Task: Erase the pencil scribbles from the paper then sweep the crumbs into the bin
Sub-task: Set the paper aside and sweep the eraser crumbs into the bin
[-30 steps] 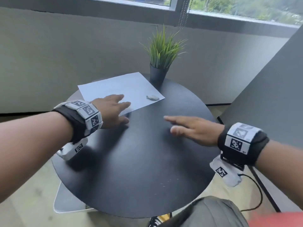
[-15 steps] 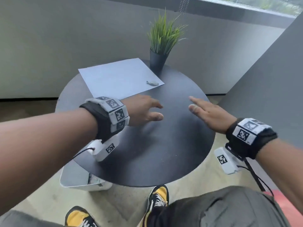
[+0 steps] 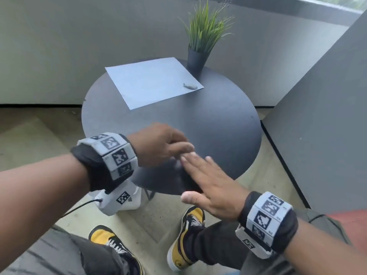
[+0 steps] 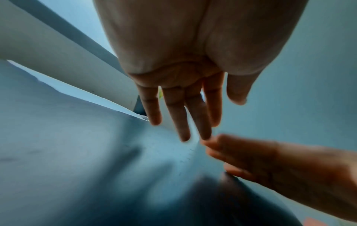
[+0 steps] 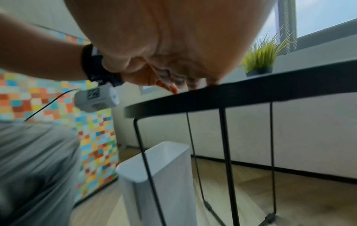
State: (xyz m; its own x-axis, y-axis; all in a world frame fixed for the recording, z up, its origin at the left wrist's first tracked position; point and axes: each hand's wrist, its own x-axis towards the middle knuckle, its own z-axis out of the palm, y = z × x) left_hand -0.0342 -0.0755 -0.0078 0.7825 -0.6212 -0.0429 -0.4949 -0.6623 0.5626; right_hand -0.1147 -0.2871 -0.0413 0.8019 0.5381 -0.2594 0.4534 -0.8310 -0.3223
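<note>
A white sheet of paper lies on the far half of the round black table. A small grey eraser rests on the sheet's right corner. My left hand hovers over the table's near part with loosely extended fingers, holding nothing. My right hand is flat, palm down, with fingertips on the table's near edge, next to the left fingers. A few tiny specks dot the tabletop below the left hand. A white bin stands on the floor under the table's edge.
A potted green plant stands at the table's far edge beside the paper. Thin black table legs run down next to the bin. My knees and yellow shoes are close under the near edge. A grey wall rises at right.
My left hand came off the paper and slid toward me. My right hand swept left to meet it at the table's near edge. The head view tilted downward.
</note>
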